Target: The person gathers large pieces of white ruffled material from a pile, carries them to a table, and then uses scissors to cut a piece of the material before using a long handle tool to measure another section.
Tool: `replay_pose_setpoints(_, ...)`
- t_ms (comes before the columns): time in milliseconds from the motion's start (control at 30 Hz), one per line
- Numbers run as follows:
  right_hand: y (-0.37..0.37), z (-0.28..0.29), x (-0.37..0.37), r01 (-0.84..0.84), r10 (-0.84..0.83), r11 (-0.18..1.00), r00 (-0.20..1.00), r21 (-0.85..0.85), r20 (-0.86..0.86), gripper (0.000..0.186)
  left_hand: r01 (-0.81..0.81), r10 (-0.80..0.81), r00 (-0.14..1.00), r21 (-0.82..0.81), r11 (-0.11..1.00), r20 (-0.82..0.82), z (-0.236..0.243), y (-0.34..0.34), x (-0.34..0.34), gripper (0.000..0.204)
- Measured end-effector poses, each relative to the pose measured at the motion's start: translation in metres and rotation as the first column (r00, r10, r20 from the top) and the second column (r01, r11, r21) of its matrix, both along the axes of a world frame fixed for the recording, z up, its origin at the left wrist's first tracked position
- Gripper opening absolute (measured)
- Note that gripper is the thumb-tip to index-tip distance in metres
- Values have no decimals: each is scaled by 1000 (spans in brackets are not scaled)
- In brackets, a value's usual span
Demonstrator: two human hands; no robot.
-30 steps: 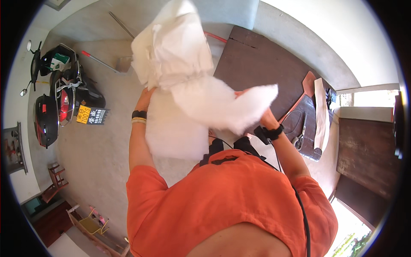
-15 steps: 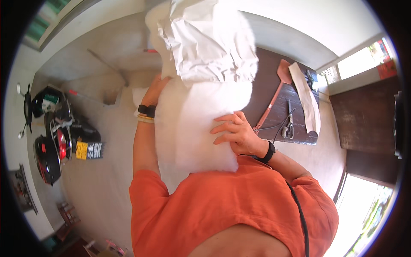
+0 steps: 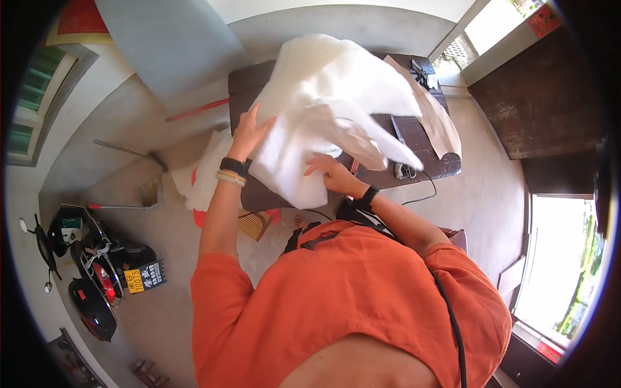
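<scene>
A large sheet of white fluffy batting (image 3: 304, 84) lies bunched over the dark table, its near edge hanging past the table's front. A thin pale crinkled sheet (image 3: 352, 136) is folded in among it. My left hand (image 3: 251, 134) touches the batting's left edge, thumb and fingers spread apart. Against its near right part rests my right hand (image 3: 337, 176), fingers stretched out and the index finger lifted apart. Folds of batting hide some fingertips. Scissors (image 3: 404, 169) lie beyond my right hand, at the table's front right.
Batting covers much of the dark table (image 3: 443, 167). A long beige strip (image 3: 430, 113) and dark small items (image 3: 424, 72) lie on its right side. At the left, a white bundle (image 3: 210, 171) rests on a red stool (image 3: 198, 218). A motor scooter (image 3: 97, 265) stands farther left.
The batting has come down from upright in front of me to lie over the table. Its crinkled sheet has folded over, and both hands have moved forward with it.
</scene>
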State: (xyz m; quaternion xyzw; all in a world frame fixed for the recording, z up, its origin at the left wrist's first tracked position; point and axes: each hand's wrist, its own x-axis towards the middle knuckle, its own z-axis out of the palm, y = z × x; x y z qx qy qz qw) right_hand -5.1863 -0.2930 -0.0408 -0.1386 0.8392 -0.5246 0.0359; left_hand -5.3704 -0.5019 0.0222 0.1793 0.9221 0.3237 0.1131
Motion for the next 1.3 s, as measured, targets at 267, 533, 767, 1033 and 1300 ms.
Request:
replay_pose_setpoints(267, 25, -15, -34, -83, 80, 992, 996, -98, -29, 51, 73, -127, 974, -268, 961, -189, 72, 85, 111, 83)
replay_pose_setpoints(533, 97, 19, 8, -9, 90, 883, 985, 469, -150, 28, -115, -66, 940, -491, 863, -336, -27, 39, 69, 94)
replay_pose_setpoints(767, 212, -30, -5, 249, -321, 719, 947, 649, -8, 67, -255, 99, 947, -530, 809, -304, -28, 21, 1, 97)
replay_pose_setpoints(1033, 204, -23, 0, -42, -181, 631, 963, 774, 200, 98, -410, 373, 911, -496, 765, -177, -39, -24, -47, 48)
replay_pose_setpoints(1300, 236, -72, -12, 219, -178, 603, 974, 767, -138, 22, -508, 438, 858, -318, 800, -268, -51, -92, -98, 33)
